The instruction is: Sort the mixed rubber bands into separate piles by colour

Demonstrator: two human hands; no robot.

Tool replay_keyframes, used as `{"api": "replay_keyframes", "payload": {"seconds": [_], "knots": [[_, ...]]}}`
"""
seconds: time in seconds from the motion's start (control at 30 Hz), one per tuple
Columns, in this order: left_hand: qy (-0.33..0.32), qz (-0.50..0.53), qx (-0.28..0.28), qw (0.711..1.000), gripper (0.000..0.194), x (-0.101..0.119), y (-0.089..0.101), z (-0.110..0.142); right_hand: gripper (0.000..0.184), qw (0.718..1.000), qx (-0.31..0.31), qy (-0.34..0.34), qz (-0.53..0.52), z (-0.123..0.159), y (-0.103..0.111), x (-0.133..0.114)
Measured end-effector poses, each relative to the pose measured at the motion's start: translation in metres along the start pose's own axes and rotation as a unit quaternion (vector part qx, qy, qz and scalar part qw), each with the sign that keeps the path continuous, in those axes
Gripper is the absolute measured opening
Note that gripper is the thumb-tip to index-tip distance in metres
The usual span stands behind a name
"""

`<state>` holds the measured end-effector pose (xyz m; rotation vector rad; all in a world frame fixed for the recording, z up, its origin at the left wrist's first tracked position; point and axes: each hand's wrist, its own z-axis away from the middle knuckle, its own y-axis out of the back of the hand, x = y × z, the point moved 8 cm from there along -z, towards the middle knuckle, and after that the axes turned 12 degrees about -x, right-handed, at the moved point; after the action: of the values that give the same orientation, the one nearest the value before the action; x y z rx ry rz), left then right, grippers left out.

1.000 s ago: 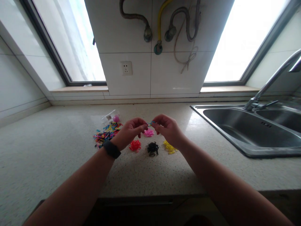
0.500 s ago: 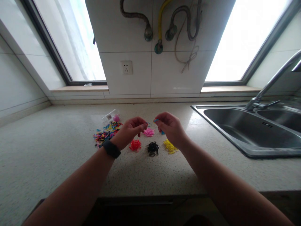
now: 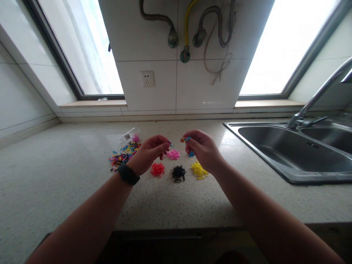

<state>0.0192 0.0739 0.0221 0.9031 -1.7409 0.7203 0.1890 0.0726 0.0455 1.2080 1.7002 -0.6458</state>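
My left hand [image 3: 148,153], with a black band on its wrist, is closed in a pinch on a small bluish rubber band [image 3: 171,144] that sticks out past the fingertips. Opposite it, my right hand [image 3: 204,149] pinches a few blue and yellow rubber bands [image 3: 186,139] between thumb and forefinger. The hands are apart, raised over sorted piles. Below them lie pink bands [image 3: 173,154], red bands [image 3: 157,169], black bands [image 3: 178,172] and yellow bands [image 3: 199,171]. Blue bands [image 3: 191,154] show partly behind my right hand. A mixed multicoloured heap [image 3: 121,160] lies beside my left wrist.
A clear plastic packet [image 3: 128,135] with a pink round thing [image 3: 135,138] lies behind the mixed heap. To the right, a steel sink [image 3: 288,146] with a tap [image 3: 316,93] is set into the speckled counter [image 3: 68,176]. A tiled wall with hoses stands behind.
My left hand has shifted slightly left, and the band at its fingertips shows more clearly. The blue and yellow bands in my right hand are more exposed. The piles look the same.
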Motion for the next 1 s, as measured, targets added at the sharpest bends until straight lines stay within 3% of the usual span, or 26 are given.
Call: {"api": "replay_keyframes", "payload": {"seconds": [0.67, 1.0], "knots": [[-0.003, 0.084, -0.006, 0.996, 0.022, 0.006, -0.005, 0.003, 0.020, 1.000, -0.018, 0.006, -0.022, 0.003, 0.005, -0.009], [-0.006, 0.096, -0.041, 0.995, 0.027, 0.010, -0.016, 0.005, 0.019, 1.000, -0.010, 0.013, -0.024, 0.003, 0.010, -0.011]]}}
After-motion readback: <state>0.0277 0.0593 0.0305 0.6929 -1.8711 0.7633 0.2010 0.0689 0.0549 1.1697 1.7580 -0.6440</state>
